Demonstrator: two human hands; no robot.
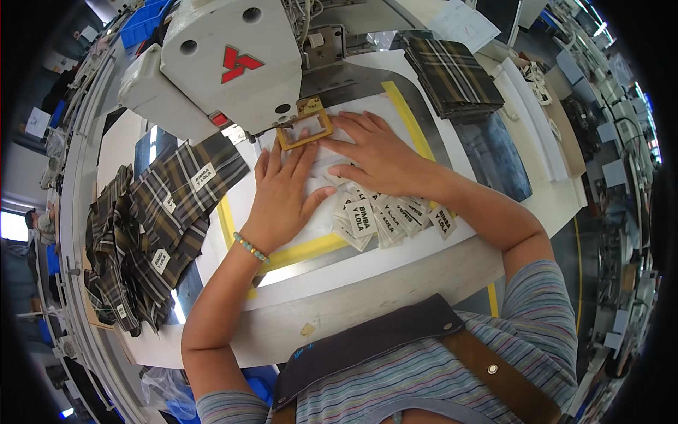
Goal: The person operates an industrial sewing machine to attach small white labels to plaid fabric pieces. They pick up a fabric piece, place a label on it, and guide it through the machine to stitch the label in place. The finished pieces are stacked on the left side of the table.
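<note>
Under the head of a white sewing machine (233,71) sits a small brass-coloured clamp frame (328,130). My left hand (282,194) lies palm down at its near left side, fingers stretched out, one fingertip reaching into the frame. At the frame's right, my right hand (385,155) rests flat with its fingers spread on the white work surface (247,187). Below the right palm lies a loose heap of white printed labels (388,215). Whatever is under my fingertips is hidden.
Plaid fabric pieces with white labels (166,212) hang in a heap at the left. A stack of folded plaid fabric (455,76) stands at the back right. Yellow tape (409,116) borders the work surface. Paper sheets (466,27) lie farther back.
</note>
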